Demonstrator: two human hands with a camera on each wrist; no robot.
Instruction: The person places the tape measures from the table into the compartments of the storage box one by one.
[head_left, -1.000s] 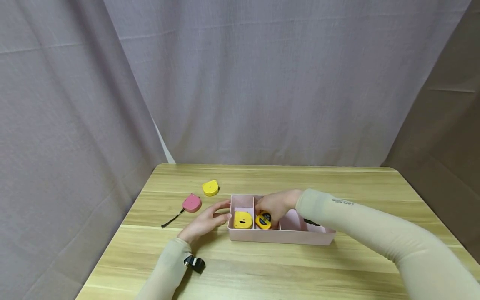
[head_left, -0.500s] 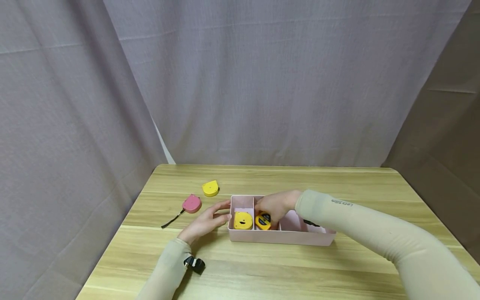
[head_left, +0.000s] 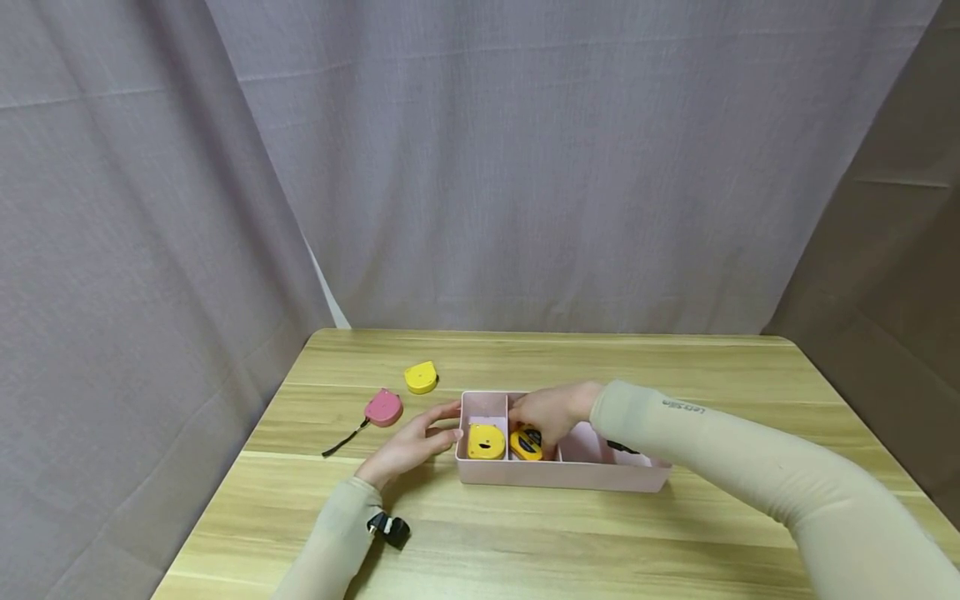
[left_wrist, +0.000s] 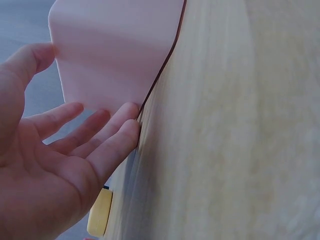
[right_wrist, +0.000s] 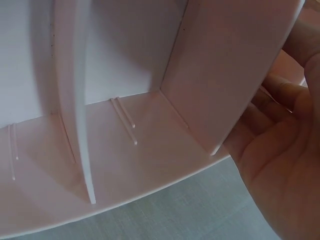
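1. The yellow-and-black tape measure (head_left: 527, 444) sits in the middle compartment of the pink tray (head_left: 562, 477), seen from the head view. The right hand (head_left: 551, 412) is bent down over it with the fingers curled round its far side, gripping it. In the compartment to its left lies a plain yellow tape measure (head_left: 486, 441). The left hand (head_left: 411, 442) rests on the wooden table (head_left: 525, 533) with straight, loose fingers touching the tray's left end wall; it holds nothing. Further left on the table lie a pink tape measure (head_left: 383, 407) with a dark strap and a small yellow tape measure (head_left: 421, 377), both well apart from the tray. Grey cloth hangs behind the table.

2. The left wrist view shows the left hand (left_wrist: 60, 150) spread open, its fingertips (left_wrist: 131, 111) against the bottom edge of the tray (left_wrist: 115, 55) where it meets the table (left_wrist: 230, 130). The edge of a yellow tape measure (left_wrist: 100, 218) shows below the palm.

3. The right wrist view shows the inside of the tray (right_wrist: 125, 145), with its dividers and floor close up. The right hand (right_wrist: 282, 150) lies at the right edge behind a divider wall; the held tape measure cannot be seen here.
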